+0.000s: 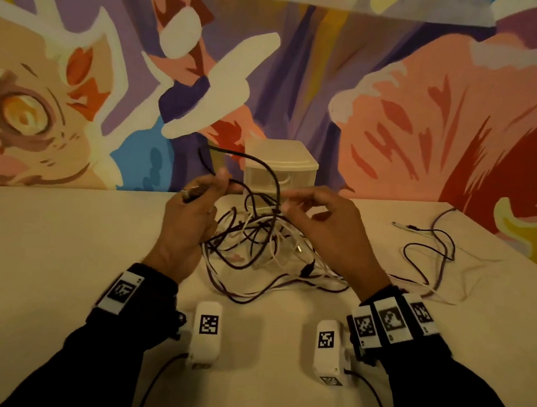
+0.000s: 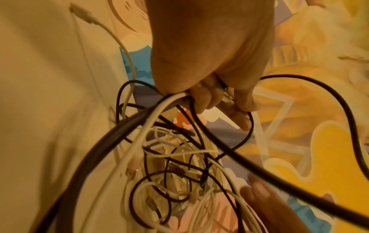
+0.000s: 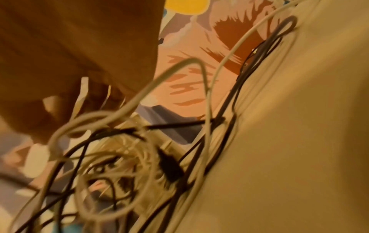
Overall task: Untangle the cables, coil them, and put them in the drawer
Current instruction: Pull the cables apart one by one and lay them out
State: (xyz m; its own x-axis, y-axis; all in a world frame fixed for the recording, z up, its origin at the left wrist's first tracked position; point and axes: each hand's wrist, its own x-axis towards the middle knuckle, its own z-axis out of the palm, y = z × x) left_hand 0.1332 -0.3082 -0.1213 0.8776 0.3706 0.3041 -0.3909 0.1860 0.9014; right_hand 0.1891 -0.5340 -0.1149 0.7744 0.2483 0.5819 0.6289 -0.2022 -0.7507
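Observation:
A tangle of black and white cables [image 1: 255, 243] lies mid-table, partly lifted. My left hand [image 1: 221, 182] grips a black cable [image 1: 263, 168] near its plug end and holds it above the heap. In the left wrist view the left hand [image 2: 219, 100] curls round black and white strands [image 2: 159, 110]. My right hand [image 1: 289, 201] hovers with curled fingers beside the raised black loop; whether it pinches a strand is unclear. The right wrist view is blurred, showing the right hand [image 3: 60, 102] over the cable tangle [image 3: 119, 157]. A small translucent drawer unit [image 1: 280, 169] stands behind the heap, its drawer closed.
A separate black cable and a white cable [image 1: 429, 249] lie loose on the beige table [image 1: 66, 252] at the right. A painted mural wall rises just behind the drawer unit. White tagged camera boxes [image 1: 206, 335] sit under both wrists.

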